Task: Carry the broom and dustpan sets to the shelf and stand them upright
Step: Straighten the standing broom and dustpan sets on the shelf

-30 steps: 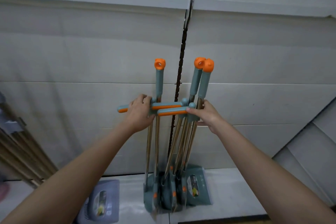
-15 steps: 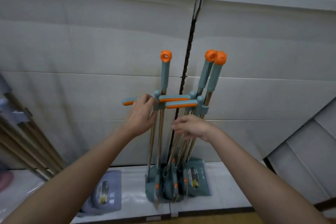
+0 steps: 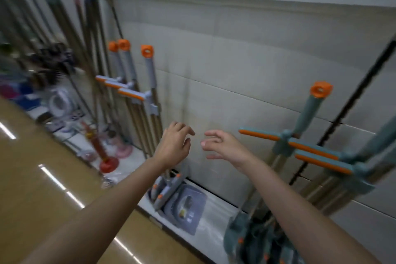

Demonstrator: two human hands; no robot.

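Shelf (image 3: 214, 206) wall ahead; your left hand (image 3: 174, 146) and right hand (image 3: 222, 148) both empty, fingers loose. Teal broom set (image 3: 300, 150) at 3 o'clock: likely light, top-heavy; grip poles below crossbar.

Even, soft indoor light, fairly bright. Streaks of ceiling-lamp glare on the glossy floor (image 3: 42, 180). Strong motion blur at left, over the hanging mops (image 3: 51, 6); the teal broom handles (image 3: 321, 152) at right smear too. Wide-angle bend tilts the wall panels (image 3: 246, 66). Shadows faint.
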